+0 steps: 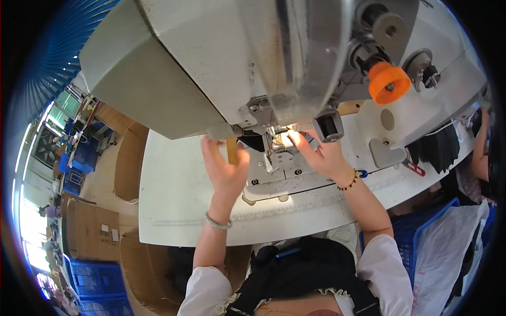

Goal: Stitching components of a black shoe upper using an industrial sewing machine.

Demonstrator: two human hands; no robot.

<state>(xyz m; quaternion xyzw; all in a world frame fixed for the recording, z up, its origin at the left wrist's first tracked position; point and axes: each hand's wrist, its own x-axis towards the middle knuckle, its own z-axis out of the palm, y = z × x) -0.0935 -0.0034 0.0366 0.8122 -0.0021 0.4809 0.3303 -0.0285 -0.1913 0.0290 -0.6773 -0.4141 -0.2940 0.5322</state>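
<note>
A white sewing machine (pixel 190 68) fills the upper middle, its lit needle area (pixel 276 139) above the metal plate. My left hand (pixel 224 166) is left of the needle, with thumb and fingers apart and fingertips partly hidden under the machine head. A yellowish strip (pixel 231 150) shows between them; whether it is on a finger or loose is unclear. Beside the thumb lies a piece of black fabric (pixel 254 142). My right hand (pixel 322 158) is close to the needle from the right, thumb and finger drawn together; what they pinch is too small to make out.
Black fabric pieces (pixel 440 150) lie at the table's right, near red-handled snips (pixel 415 167). An orange knob (pixel 389 83) juts from the machine. Cardboard boxes (pixel 92 229) and blue crates (pixel 97 279) stand left; another blue crate (pixel 408 237) is right. Another person's arm (pixel 479 147) shows far right.
</note>
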